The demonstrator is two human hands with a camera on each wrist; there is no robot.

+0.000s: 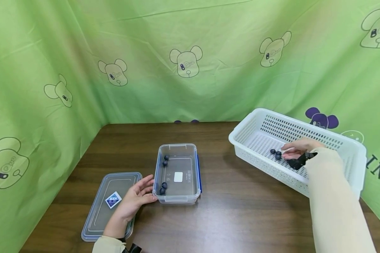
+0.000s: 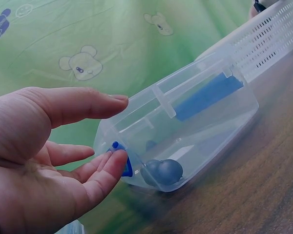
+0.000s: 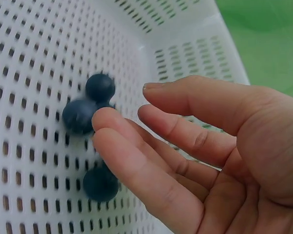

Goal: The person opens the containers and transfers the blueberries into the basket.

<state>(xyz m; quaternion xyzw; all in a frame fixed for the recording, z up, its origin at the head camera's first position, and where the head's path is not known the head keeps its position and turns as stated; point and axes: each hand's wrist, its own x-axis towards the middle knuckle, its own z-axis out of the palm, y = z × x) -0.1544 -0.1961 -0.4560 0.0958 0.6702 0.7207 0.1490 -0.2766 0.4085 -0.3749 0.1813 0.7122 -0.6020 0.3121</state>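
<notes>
Several blueberries (image 1: 278, 157) lie on the floor of a white perforated basket (image 1: 245, 149). My right hand (image 1: 299, 147) is inside the basket, its loosely bent fingers beside those blueberries (image 3: 79, 117) with nothing held between thumb and fingers. A clear plastic container (image 1: 185, 167) holds several more blueberries (image 1: 163, 188) along its left side. My left hand (image 1: 137, 196) rests its fingertips by the container's left wall, near a blue latch (image 2: 127, 165) in the left wrist view; its thumb stands apart from the fingers.
A clear lid (image 1: 98, 214) with a blue edge and a diamond label lies on the brown table (image 1: 234, 218), left of the container and partly under my left hand. A green printed curtain (image 1: 209, 98) hangs behind and along both sides.
</notes>
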